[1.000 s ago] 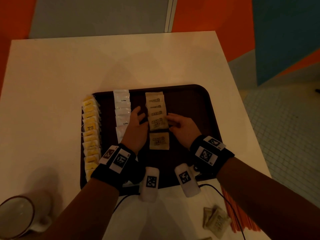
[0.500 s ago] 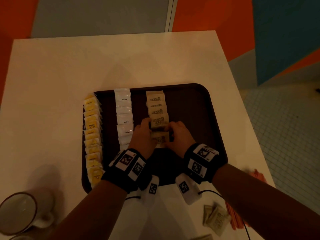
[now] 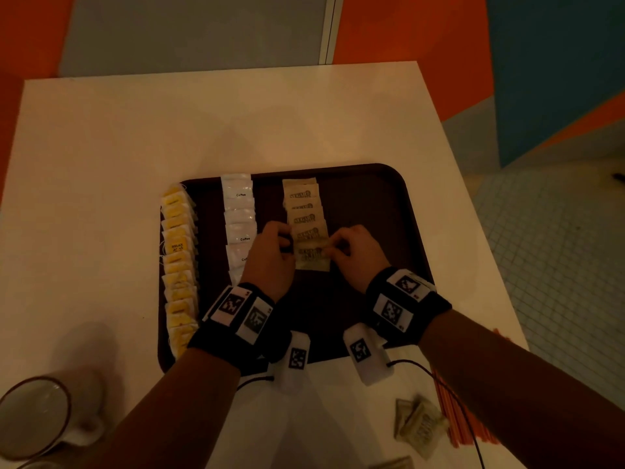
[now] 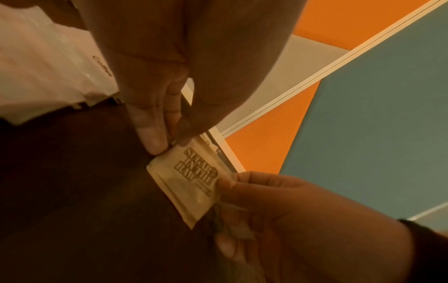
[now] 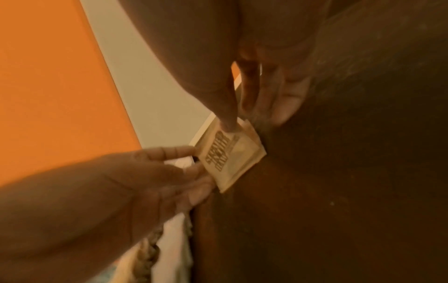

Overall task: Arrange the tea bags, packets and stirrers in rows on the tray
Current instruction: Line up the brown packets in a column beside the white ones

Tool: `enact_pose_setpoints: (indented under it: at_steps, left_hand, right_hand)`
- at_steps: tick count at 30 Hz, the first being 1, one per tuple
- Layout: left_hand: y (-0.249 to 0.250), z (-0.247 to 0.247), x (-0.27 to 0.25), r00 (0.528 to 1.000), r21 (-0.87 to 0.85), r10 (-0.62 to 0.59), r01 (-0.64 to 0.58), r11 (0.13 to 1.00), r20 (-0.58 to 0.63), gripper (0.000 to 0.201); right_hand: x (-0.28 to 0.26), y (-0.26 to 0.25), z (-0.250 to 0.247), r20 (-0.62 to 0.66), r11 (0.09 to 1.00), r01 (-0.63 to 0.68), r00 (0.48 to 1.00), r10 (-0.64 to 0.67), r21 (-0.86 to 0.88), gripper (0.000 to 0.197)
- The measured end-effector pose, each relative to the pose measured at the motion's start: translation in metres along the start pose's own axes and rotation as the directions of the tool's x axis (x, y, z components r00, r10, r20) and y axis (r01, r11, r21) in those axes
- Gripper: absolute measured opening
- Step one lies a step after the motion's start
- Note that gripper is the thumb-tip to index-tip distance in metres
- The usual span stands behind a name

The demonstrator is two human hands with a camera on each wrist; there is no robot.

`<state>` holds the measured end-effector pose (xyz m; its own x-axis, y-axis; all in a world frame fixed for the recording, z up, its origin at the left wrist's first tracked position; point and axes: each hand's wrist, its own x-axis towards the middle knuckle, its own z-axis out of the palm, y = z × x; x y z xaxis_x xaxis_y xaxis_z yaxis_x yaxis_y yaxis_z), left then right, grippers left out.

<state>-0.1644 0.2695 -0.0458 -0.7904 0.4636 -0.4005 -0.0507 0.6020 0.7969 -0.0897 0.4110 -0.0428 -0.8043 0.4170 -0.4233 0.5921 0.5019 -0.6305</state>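
1. While the left hand [image 3: 270, 255] pinches one side of a sugar packet [image 3: 311, 257] and the right hand [image 3: 355, 252] pinches the other, the packet lies on the tray [image 3: 389, 204], at the near end of the sugar row [image 3: 304, 211].
2. Both sets of fingers [image 4: 150, 134] are curled on its edges, likely to square it so that it overlaps its neighbour like the rest.
3. Beside that row, toward the tray's left edge, stand a white coffee-packet row [image 3: 238, 214] and a yellow tea-bag row [image 3: 177, 262].
4. Each packet is flat, rectangular tan paper with dark print; the tray is dark, smooth and round-cornered.
5. Off the tray's near right corner, loose packets [image 3: 419, 424] and orange stirrers [image 3: 453, 411] wait on the pale surface [image 3: 236, 123].
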Motion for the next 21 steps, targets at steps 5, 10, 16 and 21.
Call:
enact_pose_setpoints:
  at_steps: [5, 10, 16, 21]
  left_hand:
    - [0.002, -0.002, -0.004, 0.999, 0.007, -0.02, 0.02, 1.0, 0.032, 0.032]
    - [0.005, 0.0, -0.009, 0.997, 0.006, -0.046, 0.046, 0.999, 0.063, 0.032]
    - [0.004, 0.002, -0.013, 0.998, -0.097, -0.039, 0.042, 0.994, 0.041, 0.033]
    - [0.002, 0.005, -0.013, 0.998, -0.247, -0.032, 0.042, 0.968, 0.047, 0.032]
  right_hand:
    - [-0.006, 0.002, -0.003, 0.141, 0.984, -0.138, 0.982, 0.123, 0.11, 0.006]
    - [-0.007, -0.001, -0.003, 0.134, 0.975, -0.176, 0.978, 0.158, 0.137, 0.025]
    - [-0.004, 0.002, -0.001, 0.067, 0.98, -0.126, 0.991, 0.117, 0.153, 0.03]
    - [-0.004, 0.0, -0.003, 0.031, 0.97, -0.077, 0.997, 0.072, 0.229, 0.027]
